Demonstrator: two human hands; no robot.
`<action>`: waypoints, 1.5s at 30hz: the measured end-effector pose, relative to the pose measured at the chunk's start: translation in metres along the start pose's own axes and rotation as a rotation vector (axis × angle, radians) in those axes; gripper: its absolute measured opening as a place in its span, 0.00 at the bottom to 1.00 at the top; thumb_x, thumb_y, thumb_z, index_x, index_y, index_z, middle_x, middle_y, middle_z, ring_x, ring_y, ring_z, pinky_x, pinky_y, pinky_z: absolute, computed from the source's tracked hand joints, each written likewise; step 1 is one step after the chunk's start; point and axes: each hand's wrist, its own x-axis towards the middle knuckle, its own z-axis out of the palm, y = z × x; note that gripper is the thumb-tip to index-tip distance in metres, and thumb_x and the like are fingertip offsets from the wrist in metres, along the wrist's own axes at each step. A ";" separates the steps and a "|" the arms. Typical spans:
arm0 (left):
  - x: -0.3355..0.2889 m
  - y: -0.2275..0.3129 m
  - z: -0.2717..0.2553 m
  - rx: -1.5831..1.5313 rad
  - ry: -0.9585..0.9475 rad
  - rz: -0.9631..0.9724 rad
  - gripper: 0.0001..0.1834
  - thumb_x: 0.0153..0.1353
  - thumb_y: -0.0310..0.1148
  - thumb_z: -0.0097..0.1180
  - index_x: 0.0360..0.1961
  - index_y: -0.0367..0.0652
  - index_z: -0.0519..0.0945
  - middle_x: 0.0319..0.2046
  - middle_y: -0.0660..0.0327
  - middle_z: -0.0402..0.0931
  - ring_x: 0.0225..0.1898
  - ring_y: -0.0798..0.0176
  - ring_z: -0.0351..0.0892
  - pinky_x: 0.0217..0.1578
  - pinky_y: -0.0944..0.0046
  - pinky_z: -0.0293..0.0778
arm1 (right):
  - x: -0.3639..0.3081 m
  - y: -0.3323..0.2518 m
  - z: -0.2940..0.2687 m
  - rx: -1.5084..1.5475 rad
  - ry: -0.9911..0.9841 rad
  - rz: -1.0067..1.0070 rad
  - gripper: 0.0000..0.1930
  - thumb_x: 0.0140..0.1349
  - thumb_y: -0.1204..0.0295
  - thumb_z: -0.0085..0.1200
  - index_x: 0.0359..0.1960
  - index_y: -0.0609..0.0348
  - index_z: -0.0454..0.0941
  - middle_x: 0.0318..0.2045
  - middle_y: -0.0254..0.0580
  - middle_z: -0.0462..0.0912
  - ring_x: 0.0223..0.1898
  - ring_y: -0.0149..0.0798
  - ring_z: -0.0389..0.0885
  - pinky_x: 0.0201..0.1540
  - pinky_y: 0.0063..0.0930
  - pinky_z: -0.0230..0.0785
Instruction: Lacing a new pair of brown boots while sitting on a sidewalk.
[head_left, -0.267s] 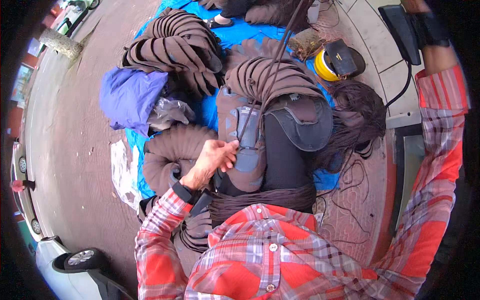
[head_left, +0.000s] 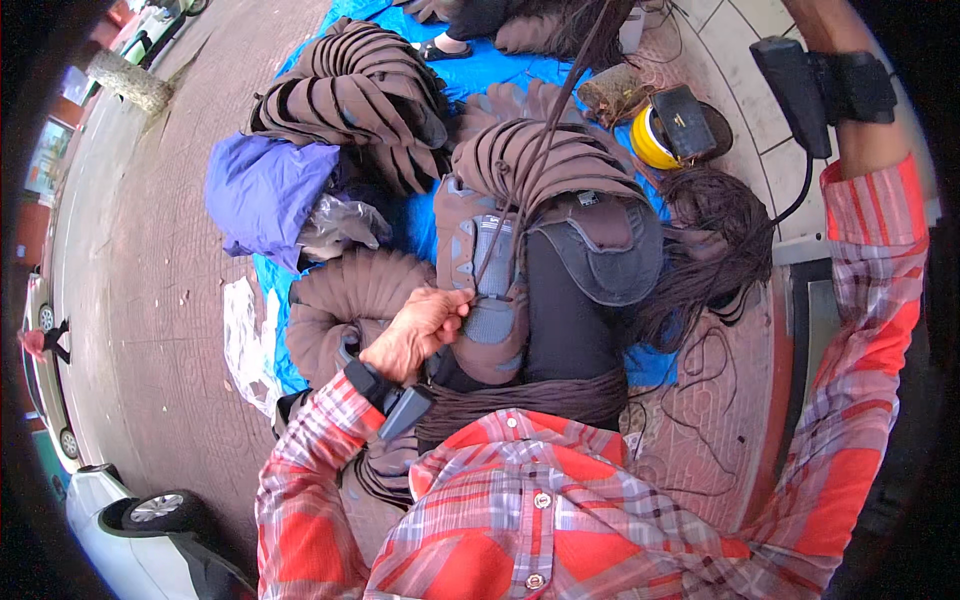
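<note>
A brown and grey shoe upper (head_left: 487,345) lies across my lap, its toe toward me. My left hand (head_left: 432,322) is closed, thumb and finger pinching the upper's edge beside the lower lace holes. Long dark brown shoelaces (head_left: 549,130) run from the upper to the top edge of the view. My right arm is raised at the right; only part of my right hand (head_left: 826,22) shows at the top edge, its fingers out of sight. Beyond the upper, a curved stack of nested shoe uppers (head_left: 560,165) rests against my legs. A laces bundle (head_left: 520,410) lies across my waist.
More stacks of uppers (head_left: 345,90) lie on a blue sheet (head_left: 415,225) with a purple bag (head_left: 268,190). Heaped laces (head_left: 705,225) and a yellow tub (head_left: 653,145) with a black case (head_left: 682,122) are at right. Another person's foot (head_left: 440,47) shows at the far side.
My raised right forearm has shifted slightly left and down in the picture. My left hand keeps its pinch on the upper, the wrist turned a little.
</note>
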 end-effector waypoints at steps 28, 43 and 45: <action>0.192 -0.090 -0.009 -0.061 -0.249 -0.078 0.16 0.61 0.50 0.38 0.35 0.53 0.75 0.27 0.59 0.73 0.27 0.55 0.72 0.28 0.56 0.65 | -0.019 0.076 -0.005 -0.103 0.051 0.179 0.09 0.68 0.65 0.38 0.31 0.52 0.63 0.17 0.26 0.64 0.08 0.17 0.56 0.08 0.11 0.46; 0.217 -0.055 -0.013 0.044 -1.229 1.477 0.14 0.60 0.45 0.43 0.33 0.51 0.78 0.32 0.64 0.74 0.32 0.59 0.71 0.34 0.59 0.64 | -0.014 0.061 0.024 0.060 0.094 0.051 0.08 0.67 0.63 0.40 0.38 0.52 0.66 0.18 0.28 0.65 0.07 0.19 0.56 0.07 0.14 0.45; 0.201 -0.049 -0.017 -0.066 -1.180 1.441 0.13 0.60 0.44 0.44 0.33 0.50 0.78 0.30 0.64 0.73 0.30 0.60 0.70 0.33 0.60 0.63 | -0.007 0.078 0.015 0.159 -0.007 0.105 0.07 0.67 0.64 0.41 0.34 0.51 0.65 0.18 0.27 0.65 0.07 0.19 0.56 0.07 0.13 0.45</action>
